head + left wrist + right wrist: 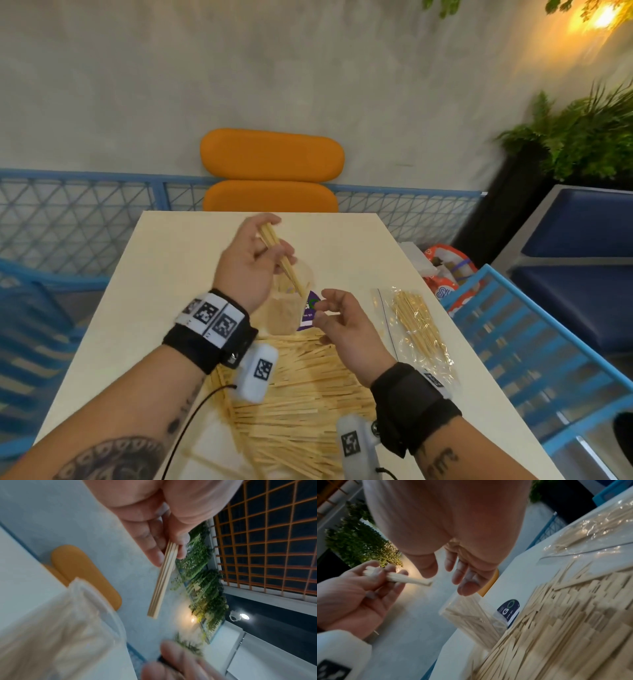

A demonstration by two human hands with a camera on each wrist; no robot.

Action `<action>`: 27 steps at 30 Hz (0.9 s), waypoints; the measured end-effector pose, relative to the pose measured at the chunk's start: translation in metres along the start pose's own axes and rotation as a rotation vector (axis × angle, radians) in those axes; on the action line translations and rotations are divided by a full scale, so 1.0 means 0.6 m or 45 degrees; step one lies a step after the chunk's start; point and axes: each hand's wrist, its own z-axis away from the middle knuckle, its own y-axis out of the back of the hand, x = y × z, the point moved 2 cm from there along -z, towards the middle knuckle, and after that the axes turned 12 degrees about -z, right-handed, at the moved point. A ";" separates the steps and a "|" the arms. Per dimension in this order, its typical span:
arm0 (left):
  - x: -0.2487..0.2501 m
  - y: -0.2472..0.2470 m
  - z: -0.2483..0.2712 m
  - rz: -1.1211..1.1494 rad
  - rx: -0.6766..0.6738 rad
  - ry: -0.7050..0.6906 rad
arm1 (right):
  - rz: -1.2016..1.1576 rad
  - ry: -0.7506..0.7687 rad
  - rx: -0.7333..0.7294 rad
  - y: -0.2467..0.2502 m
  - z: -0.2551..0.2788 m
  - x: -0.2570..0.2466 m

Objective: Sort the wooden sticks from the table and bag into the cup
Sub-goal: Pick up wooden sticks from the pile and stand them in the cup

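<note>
1. A small bundle of wooden sticks (279,255) is pinched between the thumb and fingers of the left hand (251,262), raised and angled down toward the clear plastic cup (291,301) at the middle of the table (171,274).

2. Nothing is held by the right hand (342,325); its fingers are loosely curled just beside the cup, above the pile.

3. A good many sticks are already seen inside the cup. A broad pile of loose sticks (308,394) is spread on the table between the two forearms, and a clear bag (416,329) holding more sticks lies to the right, untouched.

4. The task is judged far from finished, with the pile and the bag both left to clear.

5. Trouble is likeliest at the rim: if the bundle is let go too high or off line, sticks could be caught on those already standing in the cup and be spilled back onto the table.

6. The light cup could also be tipped if it is knocked while unsteadied.
</note>
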 end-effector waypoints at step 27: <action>-0.132 -0.071 -0.013 -1.127 -0.524 -0.106 | 0.482 0.082 0.107 0.009 -0.039 0.053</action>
